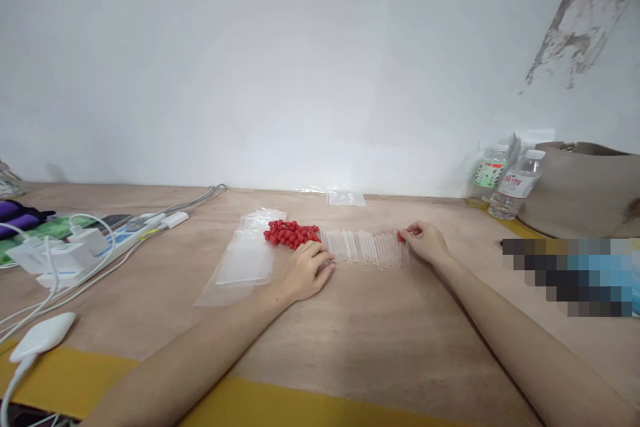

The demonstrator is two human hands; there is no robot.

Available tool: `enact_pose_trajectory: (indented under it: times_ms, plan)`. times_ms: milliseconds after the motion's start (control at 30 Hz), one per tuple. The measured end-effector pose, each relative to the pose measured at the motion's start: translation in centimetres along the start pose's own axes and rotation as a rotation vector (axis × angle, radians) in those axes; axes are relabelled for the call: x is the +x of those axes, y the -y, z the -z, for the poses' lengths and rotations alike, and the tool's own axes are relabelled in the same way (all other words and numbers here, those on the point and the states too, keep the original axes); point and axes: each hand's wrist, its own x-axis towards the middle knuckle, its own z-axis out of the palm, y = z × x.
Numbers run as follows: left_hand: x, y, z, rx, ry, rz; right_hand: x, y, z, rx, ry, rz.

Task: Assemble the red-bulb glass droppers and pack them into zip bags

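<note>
A heap of small red rubber bulbs (291, 233) lies in the middle of the table. Right of it runs a row of thin clear tubes (363, 247), side by side, which look like dropper tubes. My left hand (306, 270) rests palm down at the near side of the heap, by the row's left end, with fingers apart and loosely bent. At the row's right end, my right hand (424, 240) pinches a red rubber bulb (401, 236) between thumb and fingers. The bulb sits at the top of the last tubes; whether it is fitted on one cannot be told.
Clear plastic bags (243, 257) lie left of the heap, and another small bag (347, 198) lies by the wall. A power strip (120, 240) with chargers and cables occupies the left. Two bottles (517, 185) stand beside a beige bag (575, 187) at right.
</note>
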Motion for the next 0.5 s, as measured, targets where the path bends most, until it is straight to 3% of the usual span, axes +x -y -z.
enact_pose_trajectory:
  times_ms: [200,500]
  plan:
    - [0.0,-0.1,0.2,0.001,0.017,0.009,-1.0,1.7,-0.2,-0.126,0.033,0.136]
    - [0.0,-0.1,0.2,-0.009,0.030,0.007,-1.1,2.5,0.3,-0.222,0.141,0.121]
